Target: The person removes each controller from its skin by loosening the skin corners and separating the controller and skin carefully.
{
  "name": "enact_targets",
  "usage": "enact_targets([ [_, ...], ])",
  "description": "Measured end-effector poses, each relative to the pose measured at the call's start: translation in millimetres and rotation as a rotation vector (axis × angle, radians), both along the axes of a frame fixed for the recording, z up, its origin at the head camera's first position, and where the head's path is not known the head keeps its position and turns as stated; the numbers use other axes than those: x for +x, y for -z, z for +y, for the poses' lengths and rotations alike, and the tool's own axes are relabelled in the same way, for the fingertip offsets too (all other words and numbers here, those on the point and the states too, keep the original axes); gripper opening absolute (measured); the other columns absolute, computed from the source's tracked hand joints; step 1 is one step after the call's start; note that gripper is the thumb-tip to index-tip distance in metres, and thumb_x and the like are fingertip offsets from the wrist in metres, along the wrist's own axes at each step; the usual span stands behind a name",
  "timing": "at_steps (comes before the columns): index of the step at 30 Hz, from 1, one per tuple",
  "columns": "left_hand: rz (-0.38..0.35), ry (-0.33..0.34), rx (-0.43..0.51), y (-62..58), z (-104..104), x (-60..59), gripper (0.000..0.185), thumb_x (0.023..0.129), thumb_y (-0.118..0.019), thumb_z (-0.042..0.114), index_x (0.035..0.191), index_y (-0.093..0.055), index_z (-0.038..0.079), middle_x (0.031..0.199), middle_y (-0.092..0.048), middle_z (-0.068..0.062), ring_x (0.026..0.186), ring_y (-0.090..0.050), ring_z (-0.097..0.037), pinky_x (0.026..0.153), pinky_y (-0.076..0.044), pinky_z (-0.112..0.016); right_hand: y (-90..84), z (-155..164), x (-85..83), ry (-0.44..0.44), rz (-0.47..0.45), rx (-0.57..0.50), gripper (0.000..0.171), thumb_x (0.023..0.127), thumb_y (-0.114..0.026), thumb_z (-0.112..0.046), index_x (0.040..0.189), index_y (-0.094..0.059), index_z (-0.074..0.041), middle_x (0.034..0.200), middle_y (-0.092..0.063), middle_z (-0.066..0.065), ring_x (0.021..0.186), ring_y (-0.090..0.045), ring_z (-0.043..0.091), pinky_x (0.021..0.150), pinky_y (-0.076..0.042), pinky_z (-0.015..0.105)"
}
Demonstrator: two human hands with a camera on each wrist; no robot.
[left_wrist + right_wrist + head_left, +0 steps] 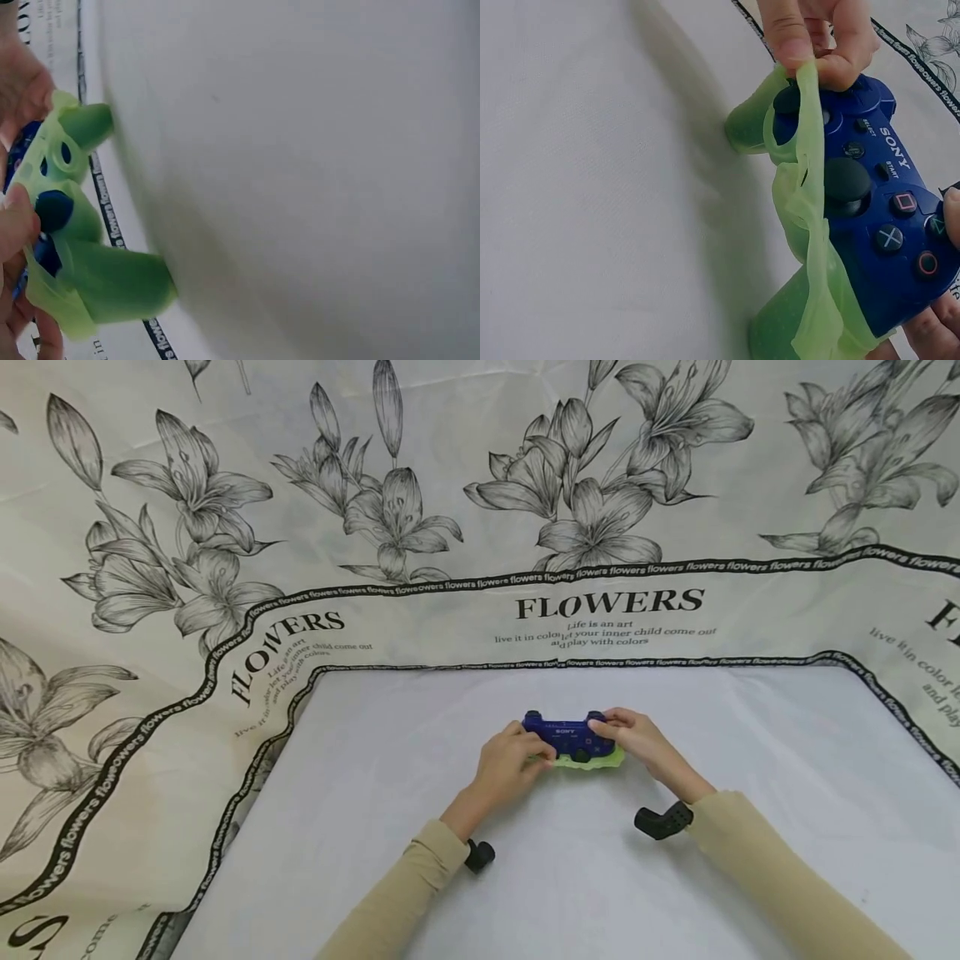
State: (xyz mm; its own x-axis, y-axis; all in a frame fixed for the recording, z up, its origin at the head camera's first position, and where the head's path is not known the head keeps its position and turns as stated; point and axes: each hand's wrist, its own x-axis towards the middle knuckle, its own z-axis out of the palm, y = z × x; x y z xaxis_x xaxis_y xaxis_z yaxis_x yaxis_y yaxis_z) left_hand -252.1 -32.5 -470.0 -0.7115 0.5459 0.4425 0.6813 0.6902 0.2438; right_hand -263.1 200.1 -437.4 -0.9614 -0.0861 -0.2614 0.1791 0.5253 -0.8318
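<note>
A blue Sony game controller (557, 734) is held above the white surface, its handles in a stretchy light-green cover (596, 762). The cover's loose edge hangs below the sticks and buttons, leaving most of the front face bare in the right wrist view. My left hand (512, 764) pinches this edge between thumb and finger near one stick. On the button side, my right hand (636, 737) grips the controller (877, 195), thumb on the front near the triangle button and fingers behind. In the left wrist view, the green handles (120, 281) point toward the table.
A white-covered table (360, 777) lies beneath both hands. Behind and to the sides hangs a curtain (420, 627) with flower drawings and lettering. Black wrist cameras (663, 821) sit at both cuffs.
</note>
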Motion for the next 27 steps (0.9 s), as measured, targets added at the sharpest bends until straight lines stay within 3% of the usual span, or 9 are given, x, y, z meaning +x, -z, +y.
enact_targets([
  [6, 0.091, 0.12, -0.083, 3.8, -8, -4.8, 0.01, 0.088, -0.069, 0.029, 0.093, -0.075, 0.023, 0.088, -0.07, 0.012, 0.078, -0.05, -0.008, 0.064, -0.036, -0.015, -3.1, 1, 4.4, -0.037, 0.027, 0.01, 0.063, 0.096, -0.054, -0.043, 0.137, -0.043, 0.004, 0.141, -0.044, 0.031, 0.13, -0.042, 0.044, 0.106, -0.036, 0.057],
  [10, 0.142, 0.063, -0.115, -0.2, -6, 1.1, 0.008, 0.085, -0.071, 0.028, 0.088, -0.074, 0.022, 0.084, -0.07, 0.011, 0.075, -0.049, -0.008, 0.062, -0.036, -0.017, -2.7, -1, 6.3, -0.052, 0.061, 0.022, 0.061, 0.096, -0.054, -0.041, 0.135, -0.045, 0.005, 0.139, -0.046, 0.032, 0.129, -0.044, 0.044, 0.105, -0.038, 0.056],
  [14, 0.157, -0.01, -0.122, -5.7, 2, 8.6, 0.007, 0.083, -0.075, 0.026, 0.086, -0.076, 0.02, 0.082, -0.071, 0.009, 0.076, -0.052, -0.009, 0.066, -0.043, -0.019, -1.7, 2, 4.7, -0.041, 0.073, 0.042, 0.061, 0.096, -0.054, -0.043, 0.133, -0.047, 0.005, 0.137, -0.048, 0.031, 0.128, -0.045, 0.044, 0.105, -0.039, 0.056],
  [22, 0.199, 0.029, -0.007, 2.7, 5, 7.1, 0.006, 0.078, -0.078, 0.026, 0.082, -0.079, 0.023, 0.072, -0.067, 0.008, 0.071, -0.05, -0.01, 0.06, -0.032, -0.015, 0.7, 3, 5.9, -0.045, 0.106, 0.045, 0.056, 0.096, -0.055, -0.04, 0.129, -0.05, 0.006, 0.133, -0.052, 0.031, 0.123, -0.05, 0.043, 0.101, -0.042, 0.055],
  [27, 0.206, 0.018, 0.026, 5.7, 8, 5.2, 0.006, 0.078, -0.078, 0.026, 0.083, -0.079, 0.024, 0.069, -0.062, 0.009, 0.068, -0.045, -0.009, 0.06, -0.025, -0.015, 2.4, 0, 2.3, -0.05, 0.135, 0.071, 0.056, 0.097, -0.053, -0.041, 0.126, -0.052, 0.006, 0.13, -0.054, 0.031, 0.121, -0.052, 0.043, 0.1, -0.044, 0.054],
])
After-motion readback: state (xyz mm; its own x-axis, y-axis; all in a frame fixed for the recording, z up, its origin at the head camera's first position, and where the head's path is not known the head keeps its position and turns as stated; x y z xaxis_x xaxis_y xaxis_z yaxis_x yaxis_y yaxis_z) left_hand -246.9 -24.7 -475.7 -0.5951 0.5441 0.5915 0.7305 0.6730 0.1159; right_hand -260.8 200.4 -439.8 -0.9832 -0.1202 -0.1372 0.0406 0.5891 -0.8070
